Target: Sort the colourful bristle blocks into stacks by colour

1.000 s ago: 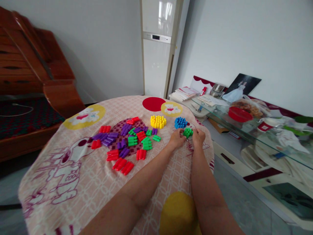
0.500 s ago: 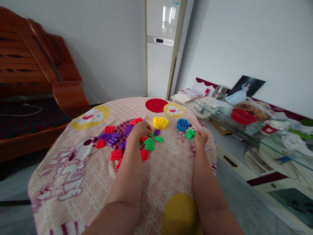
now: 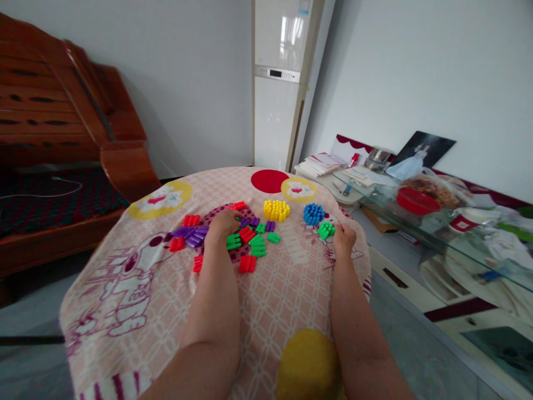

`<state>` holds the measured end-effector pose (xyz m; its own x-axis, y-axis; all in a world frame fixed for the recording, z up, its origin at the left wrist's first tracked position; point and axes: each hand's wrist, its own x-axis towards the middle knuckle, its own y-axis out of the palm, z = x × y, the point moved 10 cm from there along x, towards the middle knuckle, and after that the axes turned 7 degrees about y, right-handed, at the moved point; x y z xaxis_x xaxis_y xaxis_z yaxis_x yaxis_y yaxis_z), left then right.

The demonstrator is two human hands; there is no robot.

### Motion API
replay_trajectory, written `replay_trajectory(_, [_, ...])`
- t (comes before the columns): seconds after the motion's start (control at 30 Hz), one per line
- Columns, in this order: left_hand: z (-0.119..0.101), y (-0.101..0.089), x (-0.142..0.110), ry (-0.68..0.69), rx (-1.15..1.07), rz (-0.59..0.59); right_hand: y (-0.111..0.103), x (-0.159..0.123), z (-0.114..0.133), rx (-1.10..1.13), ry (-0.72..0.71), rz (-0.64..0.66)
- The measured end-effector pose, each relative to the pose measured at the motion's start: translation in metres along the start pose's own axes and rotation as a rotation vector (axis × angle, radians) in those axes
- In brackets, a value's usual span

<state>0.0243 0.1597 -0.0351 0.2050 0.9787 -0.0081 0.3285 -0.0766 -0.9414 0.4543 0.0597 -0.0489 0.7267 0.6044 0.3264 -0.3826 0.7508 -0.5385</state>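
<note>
My left hand (image 3: 225, 223) is over the loose plastic building blocks in the middle of the table, its fingers curled down; what they hold, if anything, is hidden. Around it lie purple blocks (image 3: 197, 237), red blocks (image 3: 248, 264) and green blocks (image 3: 257, 245). My right hand (image 3: 345, 240) rests at the right side of the table, fingers closed at the edge of an upright cluster of green blocks (image 3: 326, 230). Just behind that stands a blue cluster (image 3: 313, 213), and a yellow cluster (image 3: 276, 210) is further left.
A patterned cloth (image 3: 287, 300) covers the round table. On the left is a wooden bench (image 3: 129, 166). To the right, a glass-topped cabinet (image 3: 375, 194) carries papers, a red bowl (image 3: 417, 200) and bags. A tall white appliance (image 3: 275, 122) stands behind.
My left hand has moved left across the loose blocks, uncovering green, red and purple ones. My right hand stays beside the green cluster. The view has shifted slightly.
</note>
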Motion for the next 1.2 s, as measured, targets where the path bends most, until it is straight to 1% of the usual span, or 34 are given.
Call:
replay_trajectory(0.23, [0.0, 0.002, 0.004, 0.021, 0.011, -0.064, 0.001, 0.0, 0.001, 0.002, -0.011, 0.009])
replay_trajectory(0.43, [0.004, 0.006, 0.002, -0.017, -0.076, -0.005, -0.001, -0.001, 0.002, 0.005, -0.008, 0.007])
replay_trajectory(0.6, [0.002, 0.003, 0.002, -0.016, -0.146, -0.047, -0.001, -0.001, 0.002, 0.001, -0.005, 0.014])
replay_trajectory(0.7, [0.001, 0.002, 0.003, -0.004, -0.19, -0.046, -0.001, -0.001, 0.002, 0.007, 0.007, 0.019])
replay_trajectory(0.87, [-0.006, 0.008, 0.004, 0.035, -0.256, 0.005, 0.0, -0.001, 0.001, 0.014, 0.019, 0.028])
replay_trajectory(0.97, [-0.005, 0.013, 0.004, -0.01, -0.221, 0.037, 0.0, -0.001, 0.002, 0.029, -0.002, 0.02])
replay_trajectory(1.03, [-0.006, 0.016, 0.003, -0.027, -0.24, 0.056, 0.0, -0.001, 0.002, 0.028, -0.015, 0.017])
replay_trajectory(1.1, [-0.013, 0.02, 0.001, -0.003, -0.322, 0.093, 0.0, -0.001, 0.002, 0.019, -0.016, 0.016])
replay_trajectory(1.2, [-0.032, 0.024, -0.001, 0.074, -0.462, 0.14, 0.001, 0.0, 0.001, 0.015, -0.02, 0.012])
